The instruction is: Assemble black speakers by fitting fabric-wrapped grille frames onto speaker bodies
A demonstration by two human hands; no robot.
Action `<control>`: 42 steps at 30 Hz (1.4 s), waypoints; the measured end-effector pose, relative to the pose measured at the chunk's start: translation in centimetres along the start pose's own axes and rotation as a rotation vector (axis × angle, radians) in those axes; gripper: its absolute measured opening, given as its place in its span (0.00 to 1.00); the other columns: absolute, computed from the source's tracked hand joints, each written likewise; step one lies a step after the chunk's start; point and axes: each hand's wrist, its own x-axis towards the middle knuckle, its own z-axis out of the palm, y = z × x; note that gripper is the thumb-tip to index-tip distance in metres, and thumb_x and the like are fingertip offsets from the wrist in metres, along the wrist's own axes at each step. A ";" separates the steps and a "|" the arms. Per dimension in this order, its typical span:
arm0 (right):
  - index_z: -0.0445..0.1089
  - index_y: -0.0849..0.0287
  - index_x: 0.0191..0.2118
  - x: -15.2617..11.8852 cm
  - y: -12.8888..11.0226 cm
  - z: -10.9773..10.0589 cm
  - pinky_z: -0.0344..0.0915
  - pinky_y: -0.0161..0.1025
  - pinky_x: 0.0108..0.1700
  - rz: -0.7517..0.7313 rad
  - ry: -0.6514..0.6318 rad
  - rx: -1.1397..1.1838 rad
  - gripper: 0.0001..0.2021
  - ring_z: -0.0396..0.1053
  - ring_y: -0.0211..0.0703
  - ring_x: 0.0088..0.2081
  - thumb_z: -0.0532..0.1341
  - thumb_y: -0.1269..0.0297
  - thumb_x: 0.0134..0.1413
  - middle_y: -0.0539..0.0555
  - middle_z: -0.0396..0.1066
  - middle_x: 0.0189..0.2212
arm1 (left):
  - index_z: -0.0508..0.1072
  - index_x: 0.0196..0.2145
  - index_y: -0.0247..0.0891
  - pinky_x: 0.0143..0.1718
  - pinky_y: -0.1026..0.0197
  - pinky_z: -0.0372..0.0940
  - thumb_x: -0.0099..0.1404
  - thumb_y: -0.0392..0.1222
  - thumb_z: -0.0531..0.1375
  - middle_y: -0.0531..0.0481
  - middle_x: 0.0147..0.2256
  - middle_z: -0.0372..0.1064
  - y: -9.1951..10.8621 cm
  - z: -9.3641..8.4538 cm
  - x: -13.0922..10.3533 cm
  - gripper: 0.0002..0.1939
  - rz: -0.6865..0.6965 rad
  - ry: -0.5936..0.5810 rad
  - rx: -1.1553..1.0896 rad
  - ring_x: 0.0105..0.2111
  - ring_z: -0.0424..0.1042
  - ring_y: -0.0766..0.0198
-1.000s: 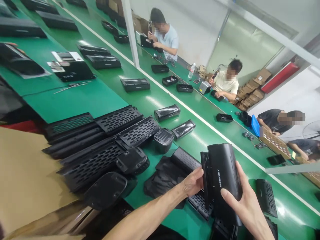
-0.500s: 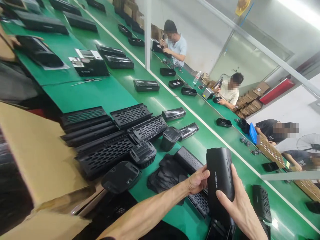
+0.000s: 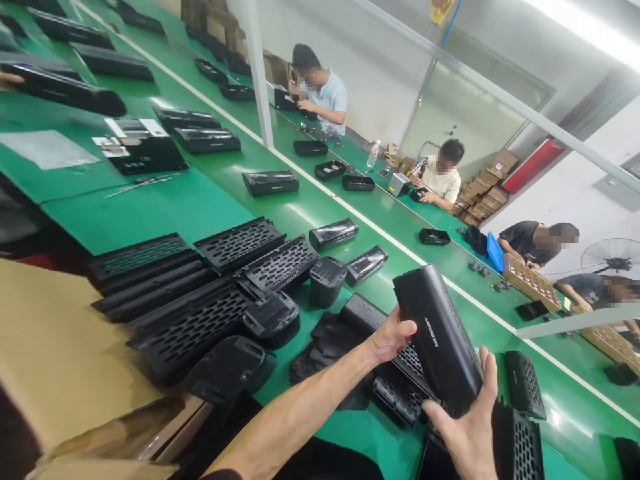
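A black plastic housing (image 3: 433, 333) with white MERKURY lettering is tilted above the bench. My left hand (image 3: 391, 335) grips its left edge near the upper end, with the thumb in front and the other fingers hidden behind. At the lower end my right hand (image 3: 467, 427) is spread, thumb and fingers apart around the housing; light contact there cannot be ruled out. Perforated black grille panels (image 3: 400, 390) lie just below the housing. Left of my left hand, a crumpled black cloth-like piece (image 3: 325, 353) rests on the green surface.
Stacked grille panels (image 3: 205, 327) and black end caps (image 3: 273, 319) cover the bench at left, beside an open cardboard box (image 3: 50, 347). Wrapped black units (image 3: 270, 183) stand along the green line. Several co-workers, one in a light blue shirt (image 3: 330, 100), sit opposite beyond a white post (image 3: 257, 80).
The housing has tilted, its top leaning left. My right hand has opened from its grip and slid toward the lower end. At far left, a co-worker's dark unit has been lifted off its white sheet.
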 end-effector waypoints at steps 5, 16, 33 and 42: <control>0.57 0.50 0.67 0.5 0.3 1.7 0.52 0.67 0.68 -0.246 0.245 0.030 0.37 0.59 0.65 0.66 0.72 0.53 0.55 0.62 0.59 0.66 | 0.74 0.56 0.37 0.55 0.46 0.67 0.45 0.55 0.79 0.39 0.49 0.78 -0.2 0.7 0.6 0.43 0.006 -0.032 0.054 0.52 0.75 0.41; 0.65 0.52 0.63 0.6 1.2 -3.1 0.59 0.64 0.64 -0.177 0.130 0.055 0.34 0.64 0.67 0.64 0.73 0.51 0.52 0.60 0.67 0.63 | 0.59 0.71 0.49 0.67 0.43 0.53 0.42 0.46 0.80 0.43 0.66 0.61 13.4 1.8 3.6 0.61 -0.021 -0.515 1.051 0.64 0.62 0.41; 0.56 0.46 0.71 3.1 2.7 1.3 0.69 0.64 0.57 -0.055 -0.123 0.195 0.45 0.69 0.67 0.56 0.71 0.46 0.48 0.59 0.70 0.58 | 0.61 0.69 0.49 0.61 0.41 0.61 0.58 0.61 0.67 0.39 0.67 0.63 -0.9 -1.8 -1.5 0.45 -0.170 -0.119 0.082 0.63 0.65 0.39; 0.56 0.48 0.72 6.1 -0.5 -3.7 0.57 0.71 0.61 -0.515 -0.238 -0.568 0.49 0.65 0.72 0.60 0.71 0.72 0.43 0.66 0.66 0.61 | 0.59 0.69 0.46 0.56 0.49 0.65 0.48 0.60 0.75 0.39 0.60 0.64 5.4 -1.4 -2.5 0.55 0.071 -0.095 0.922 0.55 0.68 0.44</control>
